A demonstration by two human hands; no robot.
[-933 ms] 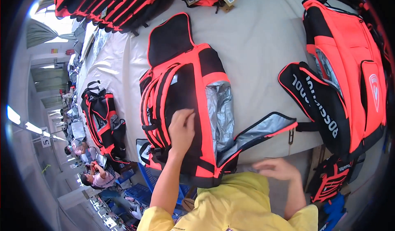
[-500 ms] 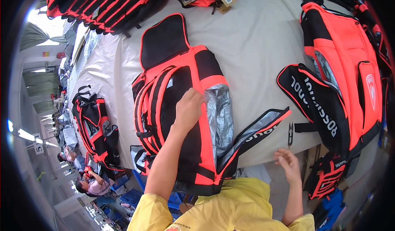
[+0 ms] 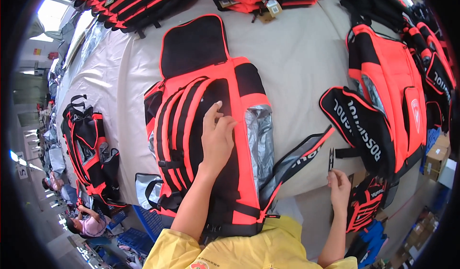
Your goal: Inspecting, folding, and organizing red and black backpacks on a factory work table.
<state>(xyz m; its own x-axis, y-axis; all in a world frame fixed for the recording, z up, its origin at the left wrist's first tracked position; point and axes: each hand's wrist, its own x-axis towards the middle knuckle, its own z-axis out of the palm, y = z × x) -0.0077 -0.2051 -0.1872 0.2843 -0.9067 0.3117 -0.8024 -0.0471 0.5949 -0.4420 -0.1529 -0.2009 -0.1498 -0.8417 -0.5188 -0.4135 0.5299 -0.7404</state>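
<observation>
A large red-and-black backpack (image 3: 211, 125) lies flat at the near edge of a table covered in pale grey cloth (image 3: 297, 53), its black top flap pointing toward the far edge and its side pocket unzipped to show a silver lining. The left hand (image 3: 216, 135) rests palm down on the front of the backpack, fingers loosely spread and slightly curled, pressing on the fabric without gripping anything. The pocket's open flap (image 3: 302, 156) hangs out to the right over the near edge. The right hand (image 3: 339, 183) is just off that near edge, fingers pinched together on a small dark strap end or zip pull (image 3: 330, 159) by the flap's tip; what exactly it pinches is too small to tell. A second red-and-black backpack (image 3: 388, 106) lies at the right edge of the table, and more are stacked along the far edge (image 3: 134, 0). Another bag (image 3: 88, 149) sits beyond the left edge
</observation>
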